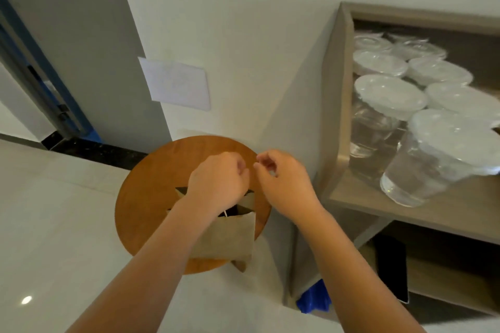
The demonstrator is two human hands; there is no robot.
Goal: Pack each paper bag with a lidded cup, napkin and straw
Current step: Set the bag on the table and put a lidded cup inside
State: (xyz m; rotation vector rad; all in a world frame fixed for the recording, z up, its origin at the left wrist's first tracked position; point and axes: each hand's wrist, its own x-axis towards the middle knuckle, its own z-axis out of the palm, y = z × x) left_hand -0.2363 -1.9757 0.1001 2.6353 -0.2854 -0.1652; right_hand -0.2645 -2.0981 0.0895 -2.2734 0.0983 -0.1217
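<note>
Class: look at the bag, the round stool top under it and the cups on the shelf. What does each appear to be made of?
Bag: brown kraft paper, matte, with creased folds. Stool top: probably wood or wood veneer, warm brown with a smooth, slightly glossy finish. Cups: clear plastic, see-through walls, with whitish translucent plastic lids.

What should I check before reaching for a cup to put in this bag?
1. Paper bag standing on the round wooden stool: ok, it sits on the stool top.
2. Bag mouth open: cannot tell, the left hand covers most of it.
3. Hands free to reach: cannot tell; the fingers of both the left hand and the right hand are curled above the bag, whatever they pinch is too small to see.
4. Lidded cups available: ok, several stand on the shelf to the right.
5. Napkin and straw in bag: cannot tell, the inside is hidden.
</note>
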